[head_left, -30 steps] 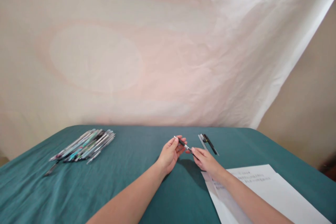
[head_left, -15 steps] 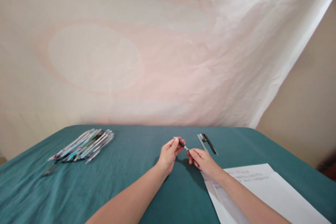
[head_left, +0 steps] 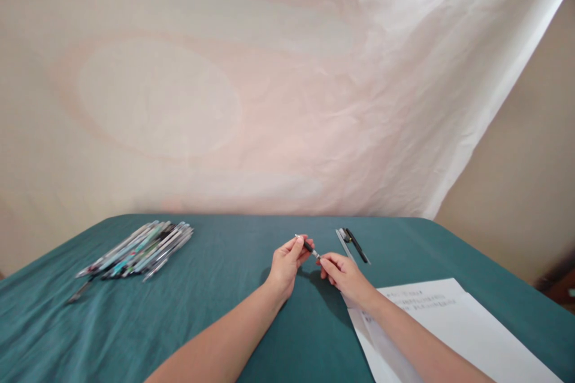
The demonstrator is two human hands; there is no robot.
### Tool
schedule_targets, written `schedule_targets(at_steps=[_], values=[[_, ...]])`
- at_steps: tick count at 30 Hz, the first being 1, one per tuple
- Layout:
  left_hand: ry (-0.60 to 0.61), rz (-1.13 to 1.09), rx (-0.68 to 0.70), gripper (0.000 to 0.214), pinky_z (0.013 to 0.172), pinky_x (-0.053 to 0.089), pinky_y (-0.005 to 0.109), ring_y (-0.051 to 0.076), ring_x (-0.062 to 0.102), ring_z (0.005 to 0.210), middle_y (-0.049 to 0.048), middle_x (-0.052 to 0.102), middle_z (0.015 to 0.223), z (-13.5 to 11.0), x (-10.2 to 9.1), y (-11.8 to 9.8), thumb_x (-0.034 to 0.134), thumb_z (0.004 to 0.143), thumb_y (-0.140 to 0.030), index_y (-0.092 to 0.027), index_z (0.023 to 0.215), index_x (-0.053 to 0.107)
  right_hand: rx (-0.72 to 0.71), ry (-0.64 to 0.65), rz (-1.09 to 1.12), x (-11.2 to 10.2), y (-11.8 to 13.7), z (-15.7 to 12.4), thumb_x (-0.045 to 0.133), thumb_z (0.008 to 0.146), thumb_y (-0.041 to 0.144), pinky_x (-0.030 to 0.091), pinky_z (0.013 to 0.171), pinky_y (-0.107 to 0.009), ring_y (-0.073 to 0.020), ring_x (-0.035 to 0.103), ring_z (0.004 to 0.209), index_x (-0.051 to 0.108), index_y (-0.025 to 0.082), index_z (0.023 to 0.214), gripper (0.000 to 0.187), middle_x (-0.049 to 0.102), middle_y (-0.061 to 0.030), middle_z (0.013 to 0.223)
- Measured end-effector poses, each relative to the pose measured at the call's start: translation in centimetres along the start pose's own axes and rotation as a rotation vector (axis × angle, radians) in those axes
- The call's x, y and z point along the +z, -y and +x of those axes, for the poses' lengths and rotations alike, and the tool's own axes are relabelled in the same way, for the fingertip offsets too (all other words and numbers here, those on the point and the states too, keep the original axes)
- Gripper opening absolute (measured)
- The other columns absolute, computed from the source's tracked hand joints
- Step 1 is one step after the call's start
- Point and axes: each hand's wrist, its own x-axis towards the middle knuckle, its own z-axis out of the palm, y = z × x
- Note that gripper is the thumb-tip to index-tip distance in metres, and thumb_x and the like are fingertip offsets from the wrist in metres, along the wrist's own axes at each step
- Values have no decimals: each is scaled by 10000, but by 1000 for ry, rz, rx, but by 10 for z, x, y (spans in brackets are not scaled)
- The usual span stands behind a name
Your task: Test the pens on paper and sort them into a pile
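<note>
Above the middle of the teal table (head_left: 215, 311), both hands hold one slim black and silver pen (head_left: 308, 247). My left hand (head_left: 287, 263) pinches the pen's far end between thumb and fingers. My right hand (head_left: 340, 274) is closed on the pen's near end, which its fingers hide. The two hands almost touch.
A pile of several pens (head_left: 137, 249) lies at the table's far left. A few dark pens (head_left: 353, 243) lie just beyond my right hand. White paper sheets (head_left: 453, 329) with printed lines lie under my right forearm. A pale wrinkled cloth backdrop (head_left: 269, 84) hangs behind the table.
My hands have drawn closer together along the pen, leaving less of it showing between them. The view has shifted slightly.
</note>
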Motion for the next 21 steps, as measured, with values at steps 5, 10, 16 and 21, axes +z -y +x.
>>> schedule_targets(at_steps=[5,10,16,21], values=[[1,-2,-1,311,846,451,326,179,617,846,117,669,890,0,0,-1,660,695,-326,-108,915,643,-12,-22,26,1,-1,-1,488,787,468,280,400,-181,-80,437,490,539,173,839,303,551,8,659],[-1,-4,-25,304,817,464,303,169,617,829,113,670,889,-1,1,-3,669,687,-323,-113,906,652,60,68,132,-3,3,1,437,805,505,217,363,-182,-45,330,394,543,155,836,367,571,1,664],[-4,9,-33,316,794,467,282,165,618,817,113,672,888,-1,1,-3,680,670,-335,-111,892,660,42,85,105,-4,4,0,409,822,500,232,366,-176,-48,364,407,560,140,836,391,587,-16,664],[13,11,-20,336,818,459,299,175,614,838,111,673,889,-1,1,-1,685,660,-349,-112,897,663,28,10,69,1,-3,0,493,774,492,304,387,-174,-76,444,480,526,166,825,331,556,4,668]])
